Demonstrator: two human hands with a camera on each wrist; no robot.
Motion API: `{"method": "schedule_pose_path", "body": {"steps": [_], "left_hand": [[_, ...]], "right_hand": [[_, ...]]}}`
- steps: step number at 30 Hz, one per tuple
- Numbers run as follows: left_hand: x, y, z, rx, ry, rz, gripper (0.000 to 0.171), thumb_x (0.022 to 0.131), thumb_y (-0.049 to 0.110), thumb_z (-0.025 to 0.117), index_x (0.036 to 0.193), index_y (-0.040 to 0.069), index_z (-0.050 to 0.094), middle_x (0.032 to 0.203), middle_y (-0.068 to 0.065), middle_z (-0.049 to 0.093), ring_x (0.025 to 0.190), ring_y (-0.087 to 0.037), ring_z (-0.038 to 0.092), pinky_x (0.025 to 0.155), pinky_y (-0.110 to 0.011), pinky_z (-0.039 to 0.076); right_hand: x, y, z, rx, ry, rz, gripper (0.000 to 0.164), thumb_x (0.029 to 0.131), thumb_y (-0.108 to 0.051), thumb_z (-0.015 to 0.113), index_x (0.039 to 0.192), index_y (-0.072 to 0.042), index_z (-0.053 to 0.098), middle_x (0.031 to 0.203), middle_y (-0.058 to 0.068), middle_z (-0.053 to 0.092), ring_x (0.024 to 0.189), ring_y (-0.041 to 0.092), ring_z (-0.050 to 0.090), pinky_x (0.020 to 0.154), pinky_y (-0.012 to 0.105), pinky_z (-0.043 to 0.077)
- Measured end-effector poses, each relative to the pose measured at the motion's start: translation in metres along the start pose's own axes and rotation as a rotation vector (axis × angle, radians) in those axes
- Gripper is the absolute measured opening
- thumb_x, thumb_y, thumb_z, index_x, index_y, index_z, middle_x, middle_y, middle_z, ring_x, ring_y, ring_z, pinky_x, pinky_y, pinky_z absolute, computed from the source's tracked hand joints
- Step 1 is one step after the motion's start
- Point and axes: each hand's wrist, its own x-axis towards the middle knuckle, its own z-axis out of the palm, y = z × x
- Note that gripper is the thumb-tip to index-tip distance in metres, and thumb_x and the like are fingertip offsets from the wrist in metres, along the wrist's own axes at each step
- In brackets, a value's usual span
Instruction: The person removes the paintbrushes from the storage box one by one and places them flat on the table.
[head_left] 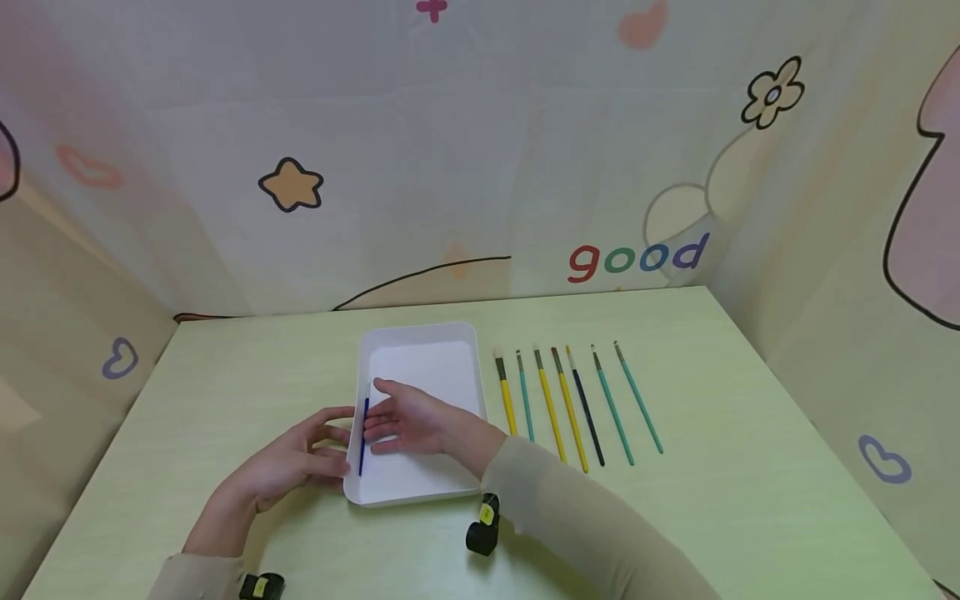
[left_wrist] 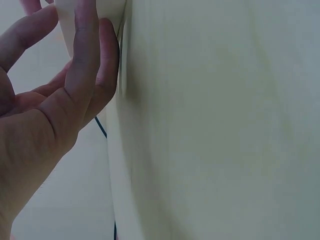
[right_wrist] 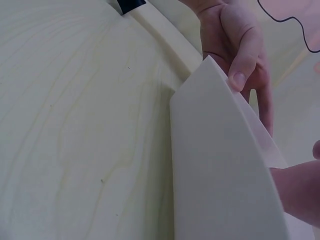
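A white rectangular tray lies on the table, and a slim paintbrush with a dark blue handle rests inside it along the left wall. My left hand is at the tray's left side, its fingertips touching the outer wall. In the right wrist view, the left thumb is right at the tray's rim. My right hand reaches over the tray, palm turned toward the left wall, with relaxed fingers beside the blue brush. Part of the right hand shows past the tray wall in the right wrist view.
To the right of the tray, several paintbrushes lie in a row: yellow-handled ones, teal-handled ones and a black-handled one. My right sleeve passes in front of their lower ends. A printed cloth stands behind the table.
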Motion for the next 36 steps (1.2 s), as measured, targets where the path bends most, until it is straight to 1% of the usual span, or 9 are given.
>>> {"method": "schedule_pose_path", "body": {"steps": [8, 15, 18, 24, 27, 31, 36], "left_hand": [[0.002, 0.000, 0.002, 0.008, 0.004, -0.003, 0.083, 0.092, 0.002, 0.072, 0.159, 0.004, 0.023, 0.138, -0.028, 0.042, 0.111, -0.034, 0.062, 0.088, -0.046, 0.058], [0.002, 0.001, 0.002, 0.000, 0.007, 0.002, 0.083, 0.092, 0.001, 0.072, 0.159, 0.004, 0.023, 0.137, -0.028, 0.042, 0.110, -0.033, 0.062, 0.088, -0.046, 0.059], [0.002, 0.000, 0.002, 0.001, 0.005, 0.004, 0.082, 0.092, 0.001, 0.072, 0.158, 0.004, 0.023, 0.137, -0.028, 0.042, 0.110, -0.033, 0.062, 0.088, -0.046, 0.058], [0.002, 0.001, 0.002, 0.008, 0.006, 0.001, 0.082, 0.092, 0.002, 0.071, 0.158, 0.004, 0.024, 0.137, -0.029, 0.043, 0.109, -0.035, 0.063, 0.088, -0.047, 0.058], [0.001, 0.000, 0.002, 0.009, 0.007, -0.001, 0.082, 0.092, 0.002, 0.071, 0.158, 0.004, 0.023, 0.137, -0.029, 0.043, 0.109, -0.035, 0.063, 0.089, -0.047, 0.058], [0.001, 0.000, 0.001, 0.010, 0.007, -0.003, 0.083, 0.092, 0.002, 0.071, 0.159, 0.004, 0.023, 0.137, -0.029, 0.044, 0.108, -0.035, 0.063, 0.088, -0.047, 0.058], [0.001, -0.001, 0.000, 0.005, 0.003, -0.001, 0.083, 0.092, 0.002, 0.072, 0.159, 0.004, 0.023, 0.138, -0.029, 0.043, 0.109, -0.035, 0.062, 0.088, -0.047, 0.058]], "right_hand": [[-0.005, -0.003, 0.006, -0.018, 0.076, 0.001, 0.051, 0.110, -0.032, 0.045, 0.129, 0.014, 0.051, 0.103, 0.014, 0.057, 0.101, 0.026, 0.056, 0.110, 0.048, 0.043], [-0.010, -0.004, 0.013, -0.073, 0.117, -0.011, 0.037, 0.109, -0.026, 0.048, 0.120, 0.008, 0.056, 0.101, 0.013, 0.058, 0.095, 0.023, 0.056, 0.106, 0.047, 0.047], [-0.011, -0.004, 0.015, -0.094, 0.141, -0.017, 0.035, 0.108, -0.025, 0.049, 0.118, 0.008, 0.057, 0.103, 0.014, 0.059, 0.096, 0.024, 0.057, 0.104, 0.047, 0.048], [-0.012, -0.002, 0.016, -0.139, 0.156, -0.035, 0.039, 0.108, -0.027, 0.050, 0.122, 0.008, 0.057, 0.109, 0.014, 0.061, 0.108, 0.028, 0.060, 0.103, 0.049, 0.049], [-0.011, -0.001, 0.016, -0.136, 0.162, -0.044, 0.040, 0.108, -0.028, 0.049, 0.122, 0.008, 0.057, 0.107, 0.014, 0.062, 0.107, 0.028, 0.061, 0.102, 0.049, 0.050], [-0.009, 0.001, 0.016, -0.145, 0.168, -0.052, 0.038, 0.108, -0.027, 0.048, 0.119, 0.008, 0.059, 0.103, 0.014, 0.062, 0.101, 0.026, 0.062, 0.099, 0.048, 0.052], [-0.007, 0.003, 0.017, -0.168, 0.160, -0.073, 0.032, 0.108, -0.019, 0.048, 0.116, 0.008, 0.062, 0.101, 0.014, 0.062, 0.098, 0.025, 0.062, 0.098, 0.048, 0.053]]}}
